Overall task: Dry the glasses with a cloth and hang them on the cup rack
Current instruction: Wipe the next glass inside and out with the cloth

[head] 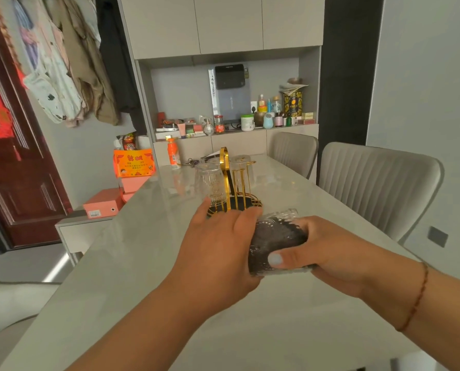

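— Start on the left. What's the left hand (218, 245) doing?

— It reaches across toward the glass (277, 242), fingers stretched out and lying against its near end. A dark cloth (274, 236) fills the glass. Whether those fingers are pushing the cloth in, I can't tell; they look straight, not curled round anything.

— And the glass itself?

— Held above the worktop (143, 263), on its side, long axis running from near-left to far-right. The right hand (328, 250) is wrapped round it, thumb across the front, fingers behind.

— Where's the rack from there?

— The cup rack (233, 183) stands straight ahead, just beyond the left hand's fingertips, slightly left of the glass. One glass (210, 180) hangs upside down on its left side, and another (241, 163) further back. On the right side, the gold pegs (246, 172) look bare.

— So which hand is nearer?

— The left is closer to the rack, but the right has the glass. I'd judge the glass must be tipped mouth-down and carried forward and a little left to reach a free peg, once the cloth is out.
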A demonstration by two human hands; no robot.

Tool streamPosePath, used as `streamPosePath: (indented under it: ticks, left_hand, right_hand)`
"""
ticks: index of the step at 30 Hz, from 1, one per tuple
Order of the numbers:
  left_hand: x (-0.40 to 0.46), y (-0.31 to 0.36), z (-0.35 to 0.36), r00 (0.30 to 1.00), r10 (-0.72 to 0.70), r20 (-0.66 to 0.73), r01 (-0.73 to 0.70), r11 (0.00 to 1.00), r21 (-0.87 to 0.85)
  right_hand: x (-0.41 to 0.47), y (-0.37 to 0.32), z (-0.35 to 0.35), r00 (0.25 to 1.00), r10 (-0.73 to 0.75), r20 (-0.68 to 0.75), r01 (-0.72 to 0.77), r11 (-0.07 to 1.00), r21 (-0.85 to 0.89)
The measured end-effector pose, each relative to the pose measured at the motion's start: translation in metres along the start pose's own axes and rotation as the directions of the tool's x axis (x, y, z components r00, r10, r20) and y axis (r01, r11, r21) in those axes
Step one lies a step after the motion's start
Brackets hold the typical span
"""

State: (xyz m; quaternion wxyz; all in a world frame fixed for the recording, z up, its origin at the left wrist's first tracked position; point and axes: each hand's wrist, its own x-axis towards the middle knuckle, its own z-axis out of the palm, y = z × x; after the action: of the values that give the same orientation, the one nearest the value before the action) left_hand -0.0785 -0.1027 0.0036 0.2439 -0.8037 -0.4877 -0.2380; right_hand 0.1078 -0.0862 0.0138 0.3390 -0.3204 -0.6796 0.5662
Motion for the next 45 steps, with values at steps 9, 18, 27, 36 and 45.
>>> streamPosePath:
  ticks: [9, 18, 27, 36, 45]
  left_hand:
    - [-0.002, -0.011, 0.003, 0.99, -0.068, -0.123, 0.066, 0.998, -0.018]
    - [-0.01, -0.01, 0.007, 0.971, -0.204, -0.124, 0.195, 0.977, -0.082]
    - [-0.006, 0.01, 0.015, 0.955, -0.272, -0.116, 0.282, 0.956, 0.078]
    - [-0.002, 0.026, -0.012, 0.863, -0.444, 0.242, 0.497, 0.656, -0.568]
    - [-0.007, 0.013, 0.006, 0.798, 0.246, 0.55, 0.562, -0.633, -0.533]
  right_hand:
    - [-0.015, -0.017, -0.017, 0.99, -0.106, -0.097, 0.106, 0.994, -0.001]
    - [-0.018, -0.032, -0.013, 0.977, -0.028, -0.21, 0.077, 0.97, 0.232]
    - [0.009, -0.011, 0.03, 0.831, -0.241, -0.502, 0.087, 0.947, -0.309]
    - [0.023, -0.003, 0.03, 0.571, -0.566, -0.595, 0.261, 0.812, -0.522]
    - [0.019, -0.022, 0.017, 0.637, -0.647, -0.42, 0.498, 0.76, -0.417]
